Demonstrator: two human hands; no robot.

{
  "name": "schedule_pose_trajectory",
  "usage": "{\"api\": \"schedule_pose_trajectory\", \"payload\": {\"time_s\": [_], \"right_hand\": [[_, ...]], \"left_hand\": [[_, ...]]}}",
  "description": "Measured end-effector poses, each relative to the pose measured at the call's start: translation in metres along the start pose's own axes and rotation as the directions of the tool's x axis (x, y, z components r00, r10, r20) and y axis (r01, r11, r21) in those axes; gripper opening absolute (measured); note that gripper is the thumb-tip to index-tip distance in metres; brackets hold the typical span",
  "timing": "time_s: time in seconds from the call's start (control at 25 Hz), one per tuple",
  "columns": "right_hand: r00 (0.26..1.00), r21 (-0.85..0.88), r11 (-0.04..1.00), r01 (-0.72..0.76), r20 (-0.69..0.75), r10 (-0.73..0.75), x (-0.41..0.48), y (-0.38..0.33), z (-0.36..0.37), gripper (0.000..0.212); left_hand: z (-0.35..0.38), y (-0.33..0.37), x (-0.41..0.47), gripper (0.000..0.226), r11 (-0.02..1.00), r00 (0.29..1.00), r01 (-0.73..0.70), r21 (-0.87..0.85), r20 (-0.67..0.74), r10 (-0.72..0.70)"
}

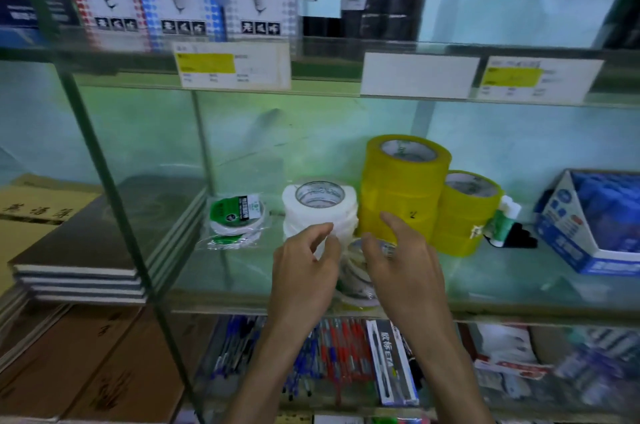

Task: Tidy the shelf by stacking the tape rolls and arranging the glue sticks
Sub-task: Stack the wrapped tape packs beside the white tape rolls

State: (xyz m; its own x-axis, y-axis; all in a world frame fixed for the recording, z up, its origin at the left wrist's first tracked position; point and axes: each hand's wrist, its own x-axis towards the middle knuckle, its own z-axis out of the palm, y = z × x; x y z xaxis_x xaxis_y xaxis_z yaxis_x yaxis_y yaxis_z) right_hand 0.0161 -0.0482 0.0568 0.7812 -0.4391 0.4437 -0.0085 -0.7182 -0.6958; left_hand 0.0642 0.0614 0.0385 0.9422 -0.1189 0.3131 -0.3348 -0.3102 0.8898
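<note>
The right hand curls its thumb and fingers over the top of a pile of small tape rolls at the front of the glass shelf, just before the tall yellow tape stack. The left hand is loosely curled beside that pile; I cannot tell if it grips anything. A white tape stack stands left of the yellow one. A shorter yellow stack and glue sticks stand to its right.

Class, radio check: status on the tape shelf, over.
Right hand grips small rolls; left hand beside them, hold unclear. White stack, yellow stacks crowd close behind. Glue sticks untouched.
</note>
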Motion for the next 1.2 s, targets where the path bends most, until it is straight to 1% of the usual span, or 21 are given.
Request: {"api": "schedule_pose_trajectory", "payload": {"time_s": [0.16, 0.28, 0.36, 0.48, 0.64, 0.84, 1.04, 1.2], "right_hand": [[0.994, -0.042, 0.993, -0.112, -0.004, 0.112, -0.006, 0.024, -0.012, 0.042], [0.986, -0.046, 0.986, -0.16, 0.041, 0.162, -0.011, 0.032, -0.011, 0.046], [0.981, -0.056, 0.983, -0.177, 0.071, 0.18, -0.012, 0.034, -0.009, 0.048], [0.98, -0.046, 0.982, -0.181, 0.077, 0.184, -0.013, 0.032, -0.007, 0.042], [0.987, -0.014, 0.988, -0.152, 0.049, 0.153, -0.013, 0.023, -0.011, 0.033], [0.998, -0.005, 0.998, -0.069, 0.01, 0.07, -0.008, 0.003, -0.012, 0.027], [1.0, 0.029, 1.0, -0.012, 0.018, 0.012, -0.005, -0.018, -0.001, 0.03], [0.998, 0.023, 1.0, 0.014, 0.066, -0.015, -0.005, -0.033, 0.019, 0.04]], "left_hand": [[0.016, 0.005, -0.007, 0.031, 1.0, 0.998, 0.016, 0.025, 0.052, -0.018], [0.022, 0.008, -0.011, 0.015, 0.999, 0.996, 0.025, 0.023, 0.086, -0.027], [0.024, 0.009, -0.013, 0.019, 0.999, 0.996, 0.023, 0.036, 0.082, -0.026], [0.024, 0.01, -0.013, 0.025, 0.999, 0.997, 0.025, 0.039, 0.076, -0.028], [0.02, 0.012, -0.014, 0.03, 0.999, 0.997, 0.03, 0.024, 0.074, -0.032], [0.003, 0.019, -0.01, 0.032, 1.0, 1.0, 0.001, 0.009, 0.022, -0.001], [-0.018, 0.02, -0.005, 0.032, 1.0, 0.999, -0.005, 0.019, -0.037, 0.006], [-0.041, 0.011, -0.002, 0.032, 1.0, 0.995, 0.012, 0.017, -0.102, -0.01]]}}
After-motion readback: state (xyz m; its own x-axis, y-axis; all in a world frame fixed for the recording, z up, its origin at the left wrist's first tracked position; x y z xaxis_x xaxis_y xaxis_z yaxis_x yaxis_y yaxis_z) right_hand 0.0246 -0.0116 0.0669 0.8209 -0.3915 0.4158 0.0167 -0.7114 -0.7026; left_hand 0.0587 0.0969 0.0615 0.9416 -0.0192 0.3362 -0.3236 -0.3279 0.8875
